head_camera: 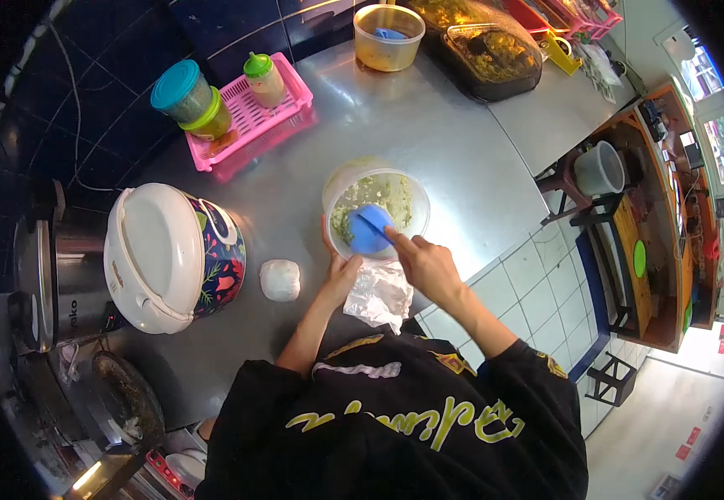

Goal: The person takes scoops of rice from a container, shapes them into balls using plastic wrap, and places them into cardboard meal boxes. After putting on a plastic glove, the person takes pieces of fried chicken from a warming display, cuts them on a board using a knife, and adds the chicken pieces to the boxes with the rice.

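Note:
A translucent round plastic container [421, 219] leans towards me over the steel counter. Chopped green and white food [393, 195] clings to its inside. My left hand [339, 278] grips the container's near left side, its thumb at the rim. In my right hand [426, 262] is the handle of a blue plastic scoop [367, 234]. The scoop's head sits inside the container; what lies under it is hidden. Right below the container is a crumpled white wrapper [377, 299] at the counter's front edge. To the left of my left hand lies a small white wrapped bundle [280, 280].
A lidded rice container [156, 256] stands left on the steel counter [456, 150]. Behind are a pink basket [243, 125] with lidded jars and a squeeze bottle, a plastic tub [388, 56], and a mesh-covered food tray [493, 62]. A dark wok [127, 394] is lower left.

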Available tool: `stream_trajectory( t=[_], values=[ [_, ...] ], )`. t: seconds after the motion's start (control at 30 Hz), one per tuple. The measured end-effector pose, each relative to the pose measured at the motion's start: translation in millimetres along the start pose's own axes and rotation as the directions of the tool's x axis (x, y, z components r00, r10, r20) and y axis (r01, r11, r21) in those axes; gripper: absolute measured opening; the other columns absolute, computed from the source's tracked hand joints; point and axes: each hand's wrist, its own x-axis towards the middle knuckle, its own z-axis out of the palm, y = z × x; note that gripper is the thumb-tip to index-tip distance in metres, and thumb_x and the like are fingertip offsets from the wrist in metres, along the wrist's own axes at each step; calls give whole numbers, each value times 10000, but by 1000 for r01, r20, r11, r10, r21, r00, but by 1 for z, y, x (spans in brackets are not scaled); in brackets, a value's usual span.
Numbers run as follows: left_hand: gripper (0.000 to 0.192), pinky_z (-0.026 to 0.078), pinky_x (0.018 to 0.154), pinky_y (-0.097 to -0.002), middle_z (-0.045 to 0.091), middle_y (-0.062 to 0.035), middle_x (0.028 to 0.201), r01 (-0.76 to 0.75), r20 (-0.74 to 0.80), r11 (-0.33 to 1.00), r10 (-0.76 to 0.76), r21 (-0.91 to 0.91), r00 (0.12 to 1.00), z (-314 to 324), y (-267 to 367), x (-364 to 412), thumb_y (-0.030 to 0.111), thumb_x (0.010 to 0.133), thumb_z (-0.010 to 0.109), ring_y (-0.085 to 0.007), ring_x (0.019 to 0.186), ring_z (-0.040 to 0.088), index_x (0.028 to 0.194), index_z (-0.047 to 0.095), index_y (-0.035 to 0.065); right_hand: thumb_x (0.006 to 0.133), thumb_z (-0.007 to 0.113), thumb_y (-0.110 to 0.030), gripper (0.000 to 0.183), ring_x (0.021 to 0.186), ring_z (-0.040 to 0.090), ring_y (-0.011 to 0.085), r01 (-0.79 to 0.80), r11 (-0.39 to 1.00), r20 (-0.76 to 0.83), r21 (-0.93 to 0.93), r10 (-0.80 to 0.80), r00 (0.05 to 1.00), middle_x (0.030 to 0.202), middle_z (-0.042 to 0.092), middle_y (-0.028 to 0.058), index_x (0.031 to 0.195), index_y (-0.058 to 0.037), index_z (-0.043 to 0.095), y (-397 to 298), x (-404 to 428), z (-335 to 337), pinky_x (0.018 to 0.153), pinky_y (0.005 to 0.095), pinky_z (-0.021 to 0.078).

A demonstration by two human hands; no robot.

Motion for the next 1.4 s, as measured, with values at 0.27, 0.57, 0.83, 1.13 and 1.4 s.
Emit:
stream_trajectory(
  t=[0.27,0.57,0.83,1.13,1.4],
  values=[
    [663,348,1014,-353,319,-157,1391,-177,87,977,168,117,982,11,-5,5,35,845,475,-237,1243,378,1431,171,92,882,555,-58,264,446,513,240,-216,933,-172,289,272,947,612,551,197,1141,-13,580,20,8,-2,472,371,415],
    [958,319,1043,-370,117,-195,1477,-317,86,926,305,204,948,22,20,1,-84,788,425,-276,1296,311,1445,-202,220,955,490,-172,261,409,376,74,-603,299,464,740,421,779,599,497,18,1189,-76,556,32,16,3,328,219,240],
    [863,335,1024,-352,227,-169,1439,-160,56,987,159,26,986,29,26,1,-29,824,451,-240,1251,368,1470,-89,164,967,462,-182,207,404,310,29,-559,-672,794,487,75,603,668,460,36,1159,-124,515,40,7,22,299,164,198],
    [448,359,981,-331,409,-101,1290,25,55,994,-31,102,998,25,25,2,135,870,514,-191,1185,419,1282,448,-27,909,553,-83,300,458,534,205,-163,922,-251,351,261,932,630,588,125,1208,-60,570,7,-2,-2,457,326,421],
    [556,329,1022,-343,370,-115,1334,-55,20,999,55,-4,998,18,10,4,78,858,510,-205,1228,381,1374,316,7,897,555,-76,261,431,509,216,-235,925,-167,298,294,941,548,517,173,1150,-22,591,19,7,-20,461,360,412]
  ],
)
